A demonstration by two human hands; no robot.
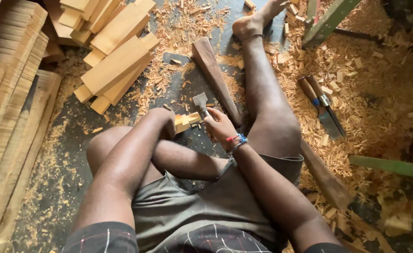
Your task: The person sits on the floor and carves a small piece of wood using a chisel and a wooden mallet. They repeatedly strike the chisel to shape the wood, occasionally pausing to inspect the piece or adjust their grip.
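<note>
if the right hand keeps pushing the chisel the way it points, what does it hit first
The right hand aims the chisel up and slightly left. Beyond the blade lies shaving-strewn floor, then likely the stacked wood blocks, though depth is unclear.

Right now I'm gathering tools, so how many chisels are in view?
3. One chisel is in the right hand, its blade at the small wood block held by the left hand. Two spare chisels lie together on shavings at right. Shavings may hide more.

Both arms reaching forward over the lap, left hand (166,122) curled downward, right hand (219,127) fisted, wrist banded
</note>
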